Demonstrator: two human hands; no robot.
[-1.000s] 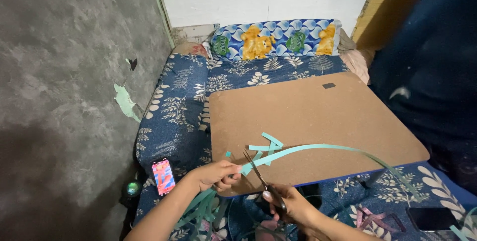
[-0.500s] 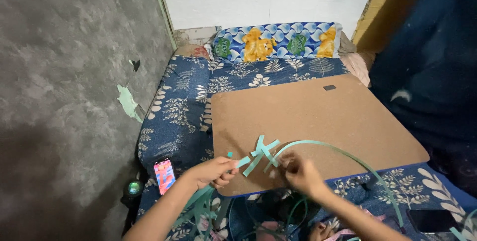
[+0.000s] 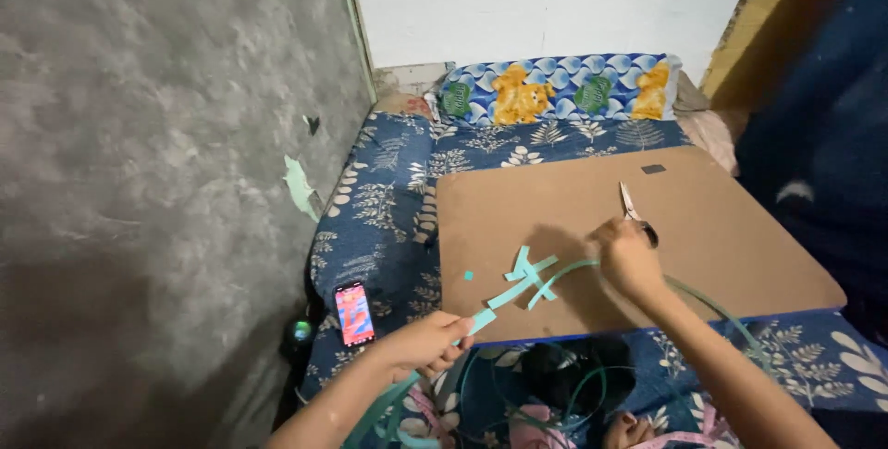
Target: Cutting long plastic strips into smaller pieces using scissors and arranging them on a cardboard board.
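My left hand pinches the near end of a woven teal strip piece at the front edge of a brown board. Crossed teal strips lie on the board between my hands. My right hand is over the middle of the board, closed around a pair of scissors whose blades point away from me. A long teal strip curves from under that hand off to the right. A tiny teal scrap lies on the board.
A phone with a lit screen lies on the blue floral mattress left of the board. A patterned pillow sits at the far end. A grey wall runs along the left. Loose teal strips pile below the board.
My right hand rose from the lap area up onto the board, carrying the scissors forward with blades now pointing away. My left hand kept its hold on the strip piece.
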